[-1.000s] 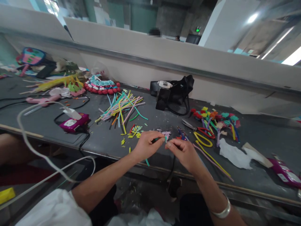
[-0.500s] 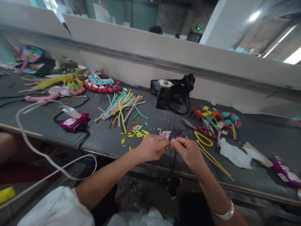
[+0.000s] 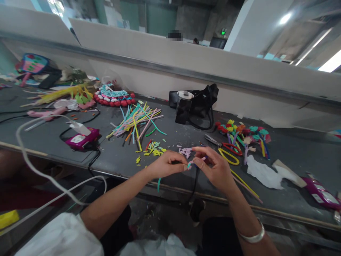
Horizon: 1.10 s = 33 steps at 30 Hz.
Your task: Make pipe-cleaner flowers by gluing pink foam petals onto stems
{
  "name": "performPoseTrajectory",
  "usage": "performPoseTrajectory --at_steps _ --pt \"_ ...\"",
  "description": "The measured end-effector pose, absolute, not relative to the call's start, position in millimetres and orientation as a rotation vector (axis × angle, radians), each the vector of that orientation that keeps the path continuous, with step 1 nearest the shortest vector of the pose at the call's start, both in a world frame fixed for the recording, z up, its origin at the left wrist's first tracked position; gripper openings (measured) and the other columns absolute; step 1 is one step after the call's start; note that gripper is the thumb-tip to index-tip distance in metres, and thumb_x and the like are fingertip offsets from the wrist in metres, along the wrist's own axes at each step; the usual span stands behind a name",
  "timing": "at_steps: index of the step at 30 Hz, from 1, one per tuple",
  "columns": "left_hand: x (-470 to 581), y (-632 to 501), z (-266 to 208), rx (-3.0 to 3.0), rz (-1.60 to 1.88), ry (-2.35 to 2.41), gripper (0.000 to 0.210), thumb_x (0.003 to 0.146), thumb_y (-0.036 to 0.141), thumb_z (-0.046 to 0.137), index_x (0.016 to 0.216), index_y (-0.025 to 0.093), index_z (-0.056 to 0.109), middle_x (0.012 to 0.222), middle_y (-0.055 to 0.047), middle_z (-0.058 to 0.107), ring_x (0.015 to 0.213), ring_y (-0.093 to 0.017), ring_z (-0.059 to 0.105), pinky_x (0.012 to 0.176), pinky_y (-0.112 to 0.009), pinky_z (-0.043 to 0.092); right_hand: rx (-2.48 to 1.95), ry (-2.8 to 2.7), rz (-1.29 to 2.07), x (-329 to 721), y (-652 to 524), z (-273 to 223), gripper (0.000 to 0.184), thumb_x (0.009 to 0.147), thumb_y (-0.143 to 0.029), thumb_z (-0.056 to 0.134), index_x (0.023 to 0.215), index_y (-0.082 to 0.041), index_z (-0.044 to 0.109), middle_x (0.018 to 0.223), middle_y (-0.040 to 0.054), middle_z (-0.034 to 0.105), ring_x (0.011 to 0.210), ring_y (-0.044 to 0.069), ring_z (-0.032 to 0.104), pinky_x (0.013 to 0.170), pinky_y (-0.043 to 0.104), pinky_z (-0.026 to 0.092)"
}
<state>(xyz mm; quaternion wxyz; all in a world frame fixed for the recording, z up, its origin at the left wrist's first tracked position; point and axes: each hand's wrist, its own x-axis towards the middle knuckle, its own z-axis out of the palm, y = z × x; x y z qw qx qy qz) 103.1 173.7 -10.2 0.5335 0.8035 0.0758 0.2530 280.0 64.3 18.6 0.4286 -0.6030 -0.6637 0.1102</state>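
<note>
My left hand (image 3: 167,166) pinches a teal pipe cleaner (image 3: 159,183) whose free end hangs below the hand, over the table's front edge. My right hand (image 3: 213,167) meets it fingertip to fingertip and pinches a short pink piece (image 3: 197,159) against the teal tip. Both hands hover just above the grey table (image 3: 119,156). A small heap of pale purple cut bits (image 3: 185,152) lies right behind the fingers.
A loose bundle of coloured pipe cleaners (image 3: 138,121) lies left of centre, with yellow scraps (image 3: 153,149) nearer. Scissors (image 3: 226,145) and finished pipe-cleaner flowers (image 3: 242,137) lie to the right. A black bag (image 3: 198,105) stands behind; a magenta glue gun (image 3: 81,138) lies left.
My right hand has turned and lifted a little, its fingers now spread around the pink piece. The teal stem now shows hanging below my left hand.
</note>
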Motion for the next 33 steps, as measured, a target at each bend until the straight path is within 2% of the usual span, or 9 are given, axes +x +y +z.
performPoseTrajectory --at_steps 2,4,7,12,15,18,23,28,33 --pt "102 175 -10 1.794 0.529 0.204 0.026 0.083 0.035 0.063 0.076 0.01 0.067 0.061 0.001 0.055 0.055 -0.008 0.044 0.053 -0.019 0.034 -1.416 -1.729 0.113 282 62 21 0.032 0.087 -0.031 0.065 0.118 -0.025 0.065 0.111 0.0072 0.064 0.099 0.02 0.061 0.085 0.033 0.048" --pt "102 176 -11 1.727 0.484 0.21 0.026 0.082 0.035 0.064 0.076 0.009 0.068 0.06 0.002 0.054 0.054 -0.007 0.042 0.051 -0.018 0.033 -1.348 -1.792 0.065 284 61 22 0.025 0.086 -0.028 0.066 0.111 -0.026 0.068 0.11 0.007 0.064 0.105 0.022 0.06 0.092 0.037 0.046" --pt "102 176 -13 1.731 0.455 0.199 0.027 0.082 0.036 0.065 0.075 0.009 0.068 0.063 0.0 0.056 0.057 -0.008 0.045 0.052 -0.018 0.034 -1.303 -1.803 0.17 285 62 21 0.012 0.088 -0.025 0.063 0.096 -0.026 0.072 0.096 0.0047 0.068 0.095 0.019 0.064 0.084 0.035 0.049" --pt "102 174 -10 1.846 0.483 0.105 0.026 0.085 0.034 0.062 0.076 0.01 0.068 0.065 -0.002 0.061 0.06 -0.009 0.051 0.059 -0.02 0.04 -1.337 -1.616 0.436 277 65 17 0.009 0.085 -0.026 0.062 0.081 -0.022 0.069 0.084 0.0037 0.07 0.08 0.018 0.064 0.072 0.03 0.049" --pt "102 170 -5 1.98 0.566 0.008 0.024 0.088 0.03 0.059 0.077 0.011 0.068 0.069 -0.005 0.065 0.065 -0.011 0.056 0.065 -0.021 0.043 -1.46 -1.315 0.806 274 67 14 0.017 0.08 -0.03 0.063 0.069 -0.019 0.067 0.063 -0.0001 0.063 0.056 0.012 0.054 0.052 0.024 0.04" --pt "101 167 -2 2.029 0.671 -0.004 0.024 0.089 0.03 0.059 0.079 0.011 0.069 0.071 -0.006 0.067 0.066 -0.012 0.059 0.066 -0.022 0.044 -1.471 -1.035 1.114 273 71 10 0.018 0.072 -0.032 0.067 0.061 -0.017 0.064 0.051 -0.0034 0.054 0.045 0.008 0.041 0.044 0.022 0.029" --pt "102 163 -4 1.903 0.85 0.137 0.024 0.087 0.033 0.062 0.08 0.011 0.07 0.073 -0.005 0.069 0.066 -0.012 0.059 0.065 -0.021 0.045 -1.351 -0.779 1.216 265 77 4 0.015 0.062 -0.025 0.07 0.056 -0.016 0.06 0.049 -0.0053 0.049 0.045 0.006 0.035 0.043 0.021 0.018" --pt "105 162 -9 1.827 0.951 0.294 0.03 0.087 0.039 0.062 0.081 0.011 0.07 0.068 -0.003 0.067 0.059 -0.01 0.055 0.055 -0.02 0.041 -1.269 -0.693 1.305 257 81 -6 0.017 0.063 -0.029 0.071 0.061 -0.017 0.059 0.054 -0.0048 0.051 0.046 0.006 0.036 0.043 0.02 0.02" --pt "107 167 -15 2.106 1.118 0.349 0.019 0.088 0.029 0.061 0.085 0.015 0.072 0.07 -0.004 0.07 0.064 -0.012 0.061 0.062 -0.021 0.044 -1.217 -0.587 1.378 251 83 -14 0.019 0.06 -0.028 0.073 0.066 -0.017 0.058 0.057 -0.0051 0.052 0.045 0.005 0.037 0.041 0.019 0.021"
